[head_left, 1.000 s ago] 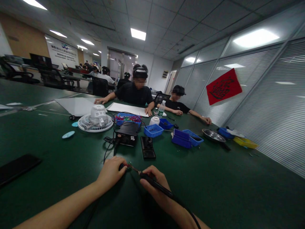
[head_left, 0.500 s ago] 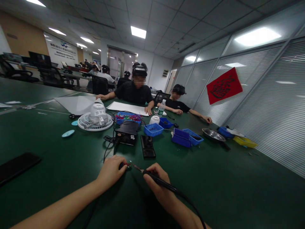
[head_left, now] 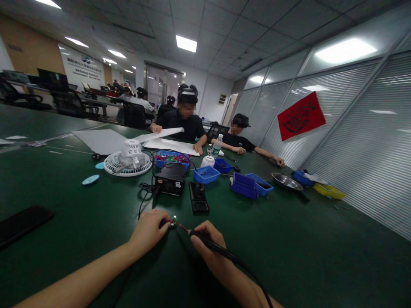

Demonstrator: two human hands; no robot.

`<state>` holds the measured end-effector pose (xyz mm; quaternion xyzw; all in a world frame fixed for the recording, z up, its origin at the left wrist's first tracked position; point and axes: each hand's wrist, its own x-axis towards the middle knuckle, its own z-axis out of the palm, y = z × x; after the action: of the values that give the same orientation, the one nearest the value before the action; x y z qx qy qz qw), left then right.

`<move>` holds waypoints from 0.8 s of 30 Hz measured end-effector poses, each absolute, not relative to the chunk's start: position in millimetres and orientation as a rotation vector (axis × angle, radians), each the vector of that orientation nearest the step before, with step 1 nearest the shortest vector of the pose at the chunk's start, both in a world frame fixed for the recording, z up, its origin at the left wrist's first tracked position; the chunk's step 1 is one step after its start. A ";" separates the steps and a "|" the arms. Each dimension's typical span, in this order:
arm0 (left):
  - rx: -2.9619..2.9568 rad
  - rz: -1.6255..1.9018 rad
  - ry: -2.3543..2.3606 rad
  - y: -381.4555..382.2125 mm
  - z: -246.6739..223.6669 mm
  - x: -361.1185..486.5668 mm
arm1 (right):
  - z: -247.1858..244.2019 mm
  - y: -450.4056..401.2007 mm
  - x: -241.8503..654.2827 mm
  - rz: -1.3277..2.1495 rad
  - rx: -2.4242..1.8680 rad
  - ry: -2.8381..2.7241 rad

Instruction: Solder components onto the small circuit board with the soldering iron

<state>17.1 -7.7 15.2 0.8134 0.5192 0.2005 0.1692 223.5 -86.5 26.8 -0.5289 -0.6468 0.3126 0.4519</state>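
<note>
My right hand point(head_left: 210, 248) is wrapped round a black soldering iron point(head_left: 221, 251), whose thin metal tip points left at a small circuit board point(head_left: 174, 221). Whether the tip touches the board is too small to tell. My left hand point(head_left: 154, 229) rests on the green table point(head_left: 96, 231) with its fingers pinched at the left side of the board, on what look like red wires. Behind the hands stand a black box point(head_left: 170, 179) with cables and a black iron stand point(head_left: 199, 197).
A white fan part point(head_left: 128, 160), a blue tray of wired parts point(head_left: 172, 158), several blue bins point(head_left: 206, 174), a bottle point(head_left: 217, 145) and a metal pan point(head_left: 287, 182) stand farther back. A phone point(head_left: 25, 224) lies left. Two people sit across the table.
My right hand and the soldering iron have shifted slightly left. My left hand has hardly moved. Across the table, a person has lifted a white sheet and moved it right.
</note>
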 end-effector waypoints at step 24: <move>2.311 0.563 1.480 -6.3 13.4 16.8 | 18.3 -84.2 227.6 0.696 -1.284 -1.647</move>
<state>16.8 -6.3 13.4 0.8130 0.5206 0.1980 0.1696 227.6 -84.2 18.3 -0.5201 -0.6670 0.2819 0.4529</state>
